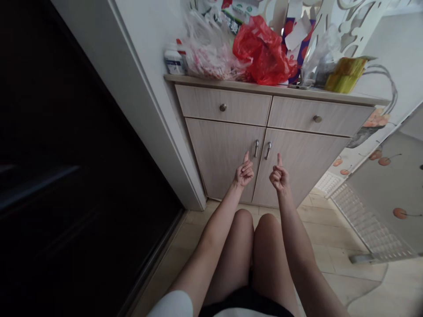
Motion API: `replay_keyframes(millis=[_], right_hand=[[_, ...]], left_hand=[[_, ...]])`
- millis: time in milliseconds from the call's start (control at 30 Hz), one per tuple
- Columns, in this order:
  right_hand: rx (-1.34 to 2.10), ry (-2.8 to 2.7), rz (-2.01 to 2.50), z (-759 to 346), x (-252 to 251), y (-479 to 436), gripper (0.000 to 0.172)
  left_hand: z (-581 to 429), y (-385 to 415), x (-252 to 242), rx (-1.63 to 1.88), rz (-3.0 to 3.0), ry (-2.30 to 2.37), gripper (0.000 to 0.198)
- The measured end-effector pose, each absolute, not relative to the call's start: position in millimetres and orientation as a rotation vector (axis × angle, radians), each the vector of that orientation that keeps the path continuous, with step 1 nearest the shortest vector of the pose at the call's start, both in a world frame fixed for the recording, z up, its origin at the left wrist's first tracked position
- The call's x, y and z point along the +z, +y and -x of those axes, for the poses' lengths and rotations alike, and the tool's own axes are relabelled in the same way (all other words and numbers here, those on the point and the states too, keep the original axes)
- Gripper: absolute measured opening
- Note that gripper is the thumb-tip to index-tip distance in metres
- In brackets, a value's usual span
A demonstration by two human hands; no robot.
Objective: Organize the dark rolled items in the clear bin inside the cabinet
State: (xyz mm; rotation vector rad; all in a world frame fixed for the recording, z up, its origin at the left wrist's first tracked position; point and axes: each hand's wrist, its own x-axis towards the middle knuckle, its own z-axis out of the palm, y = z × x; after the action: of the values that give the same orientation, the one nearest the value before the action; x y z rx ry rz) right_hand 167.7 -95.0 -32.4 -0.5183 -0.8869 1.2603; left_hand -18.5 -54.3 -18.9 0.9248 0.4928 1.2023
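Observation:
My left hand [244, 173] is raised in front of the left cabinet door [221, 154], its index finger pointing up and the other fingers curled in. Level with it, my right hand [279, 177] makes the same shape before the right cabinet door [307, 163]. Nothing shows in either hand. Two metal handles, the left one [256, 148] and the right one [268, 150], sit just beyond the fingertips. Neither hand appears to grip a handle. Above the doors, the left drawer [201, 99] and right drawer [343, 116] are closed, each with a round knob.
On the cabinet top [280, 90] lie a red plastic bag [261, 53], a clear bag [211, 48], a white bottle [174, 60] and a yellow packet [346, 75]. A dark doorway [82, 176] stands left. Wood-look flooring [327, 237] spreads around my bent knees.

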Motion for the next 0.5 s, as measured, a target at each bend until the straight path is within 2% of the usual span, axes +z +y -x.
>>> replay_keyframes(millis=[100, 300, 367, 500], right_hand=[[1.071, -0.981, 0.770, -167, -30, -88, 0.062], [0.003, -1.235, 1.458, -165, -24, -44, 0.047], [-0.070, -1.314, 1.516, -165, -24, -22, 0.043], [0.106, -1.367, 1.557, -161, -30, 4, 0.034]], left_hand=[[16, -43, -16, 1.120, -1.047, 0.626, 0.046], [-19, -2, 6, 1.366, -1.635, 1.341, 0.031], [-32, 8, 10, 1.320, -1.838, 1.426, 0.034], [-42, 14, 5, 1.190, -1.955, 1.456, 0.025]])
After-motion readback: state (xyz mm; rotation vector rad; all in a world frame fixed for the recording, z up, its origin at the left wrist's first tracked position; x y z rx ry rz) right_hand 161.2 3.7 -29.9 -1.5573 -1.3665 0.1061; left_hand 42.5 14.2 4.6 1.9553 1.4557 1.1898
